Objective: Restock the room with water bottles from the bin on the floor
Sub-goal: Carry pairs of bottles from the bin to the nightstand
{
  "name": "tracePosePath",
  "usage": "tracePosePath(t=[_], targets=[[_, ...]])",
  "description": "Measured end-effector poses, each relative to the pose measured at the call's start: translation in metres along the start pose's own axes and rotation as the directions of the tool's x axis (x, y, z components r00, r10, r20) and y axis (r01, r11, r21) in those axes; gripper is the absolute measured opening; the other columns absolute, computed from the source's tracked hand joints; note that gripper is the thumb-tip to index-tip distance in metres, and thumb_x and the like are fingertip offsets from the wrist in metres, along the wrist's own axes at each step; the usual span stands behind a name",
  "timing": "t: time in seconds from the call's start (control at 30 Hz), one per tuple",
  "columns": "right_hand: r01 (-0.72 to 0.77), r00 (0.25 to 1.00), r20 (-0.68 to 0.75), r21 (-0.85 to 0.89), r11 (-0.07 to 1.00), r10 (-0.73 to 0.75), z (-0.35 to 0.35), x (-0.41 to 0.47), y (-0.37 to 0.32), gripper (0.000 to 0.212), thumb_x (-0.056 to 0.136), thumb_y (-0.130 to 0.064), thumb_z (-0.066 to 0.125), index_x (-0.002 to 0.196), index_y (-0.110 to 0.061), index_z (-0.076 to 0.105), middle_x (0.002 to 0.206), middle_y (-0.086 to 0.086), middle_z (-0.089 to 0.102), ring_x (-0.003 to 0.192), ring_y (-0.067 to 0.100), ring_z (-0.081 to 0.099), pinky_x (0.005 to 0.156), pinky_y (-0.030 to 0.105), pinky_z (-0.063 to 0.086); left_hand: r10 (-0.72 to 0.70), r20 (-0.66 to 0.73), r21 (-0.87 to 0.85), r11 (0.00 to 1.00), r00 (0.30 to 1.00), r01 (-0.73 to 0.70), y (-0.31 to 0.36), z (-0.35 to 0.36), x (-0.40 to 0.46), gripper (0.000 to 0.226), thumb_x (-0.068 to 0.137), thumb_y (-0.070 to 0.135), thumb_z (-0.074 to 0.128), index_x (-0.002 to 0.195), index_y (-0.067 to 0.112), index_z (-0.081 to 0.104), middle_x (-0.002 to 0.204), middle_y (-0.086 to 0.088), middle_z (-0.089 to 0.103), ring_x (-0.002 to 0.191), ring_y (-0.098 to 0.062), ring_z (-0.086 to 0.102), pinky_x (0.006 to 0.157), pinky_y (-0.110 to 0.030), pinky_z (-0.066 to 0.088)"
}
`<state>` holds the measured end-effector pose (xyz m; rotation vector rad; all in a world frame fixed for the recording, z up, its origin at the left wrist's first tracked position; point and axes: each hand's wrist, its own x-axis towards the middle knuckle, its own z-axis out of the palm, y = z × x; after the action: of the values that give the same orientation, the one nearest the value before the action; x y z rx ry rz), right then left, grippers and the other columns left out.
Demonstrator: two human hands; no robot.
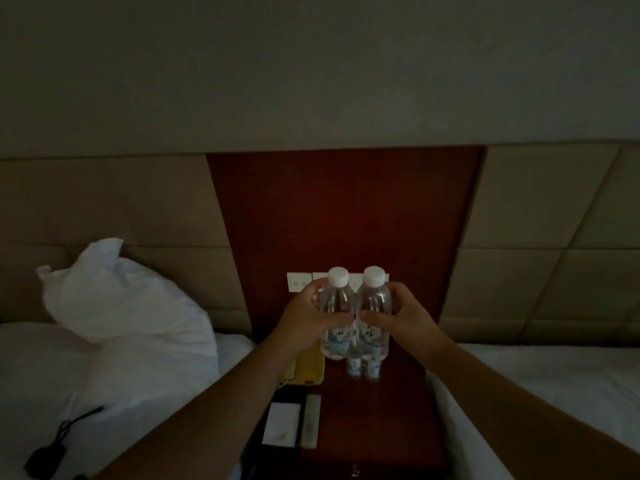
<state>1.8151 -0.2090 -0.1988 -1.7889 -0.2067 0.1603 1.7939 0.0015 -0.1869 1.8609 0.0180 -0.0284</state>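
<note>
Two clear water bottles with white caps stand side by side, touching, at the back of a dark wooden nightstand (pixel 394 420). My left hand (pixel 304 323) grips the left bottle (pixel 336 306) around its middle. My right hand (pixel 401 320) grips the right bottle (pixel 374 304) the same way. Both bottles are upright, and their bases reflect in the glossy top. The bin on the floor is out of view.
A yellow card (pixel 308 370), a white notepad (pixel 281 424) and a white remote (pixel 310 420) lie on the nightstand's left part. A white switch panel (pixel 299 282) sits on the wall behind. A bed with a pillow (pixel 117 296) is left, another bed (pixel 554 382) right.
</note>
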Motion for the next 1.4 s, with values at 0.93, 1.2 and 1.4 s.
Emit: tracePosePath(t=[0.93, 1.2, 1.4], targets=[[-0.474, 0.88, -0.043, -0.044, 0.879, 0.472, 0.041, 0.142, 0.388, 0.064, 0.072, -0.021, 0.087, 0.127, -0.01, 0.057, 0.115, 0.002, 0.072, 0.1, 0.016, 0.072, 0.083, 0.035, 0.061, -0.219, 0.005, 0.221, 0.952, 0.976, 0.213, -0.358, 0.145, 0.179, 0.071, 0.07, 0.031, 0.088, 0.133, 0.026, 0.056, 0.101, 0.022, 0.062, 0.088, 0.012, 0.057, 0.07, -0.008, 0.043], [-0.499, 0.866, -0.05, -0.037, 0.866, 0.497, 0.036, 0.151, 0.405, 0.067, 0.073, -0.013, 0.086, 0.131, -0.01, 0.054, 0.118, 0.004, 0.07, 0.104, 0.019, 0.071, 0.087, 0.044, 0.06, -0.2, -0.051, 0.224, 0.953, 0.978, 0.206, -0.367, 0.162, 0.178, 0.065, 0.073, 0.033, 0.086, 0.129, 0.025, 0.053, 0.112, 0.013, 0.068, 0.099, -0.005, 0.064, 0.081, -0.025, 0.052], [-0.482, 0.876, -0.02, -0.024, 0.876, 0.482, 0.03, 0.154, 0.405, 0.071, 0.071, -0.012, 0.087, 0.132, -0.006, 0.051, 0.117, 0.005, 0.071, 0.102, 0.017, 0.072, 0.083, 0.038, 0.062, -0.228, -0.04, 0.229, 0.945, 0.973, 0.231, -0.365, 0.167, 0.181, 0.061, 0.075, 0.036, 0.084, 0.125, 0.023, 0.053, 0.1, 0.018, 0.062, 0.081, 0.013, 0.057, 0.069, -0.013, 0.046]])
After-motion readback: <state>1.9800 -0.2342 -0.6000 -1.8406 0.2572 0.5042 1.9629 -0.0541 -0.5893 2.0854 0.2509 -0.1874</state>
